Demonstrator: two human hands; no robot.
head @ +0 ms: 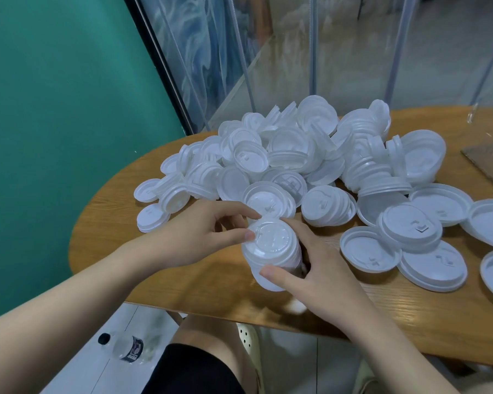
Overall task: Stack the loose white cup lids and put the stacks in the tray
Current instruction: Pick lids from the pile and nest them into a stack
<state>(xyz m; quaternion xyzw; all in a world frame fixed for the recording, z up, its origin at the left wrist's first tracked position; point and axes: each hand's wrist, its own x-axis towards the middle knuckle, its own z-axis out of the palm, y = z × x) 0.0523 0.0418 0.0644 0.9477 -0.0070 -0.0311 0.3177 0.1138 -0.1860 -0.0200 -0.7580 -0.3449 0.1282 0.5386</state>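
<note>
both hands, left (199, 234) and right (310, 268), clasp a stack of lids (271, 251) over the bench (182, 282), likely squaring it up beside the loose pile (296, 157).

A café or drinks-shop seating area is suggested. A rounded wooden table (182, 285) is heaped with disposable white cup lids (282, 163). It is set against a teal wall (54, 109) and clear plastic strip curtains (268, 52). A tiled floor (120, 325) is seen below, where a plastic bottle (124, 348) lies.
</note>
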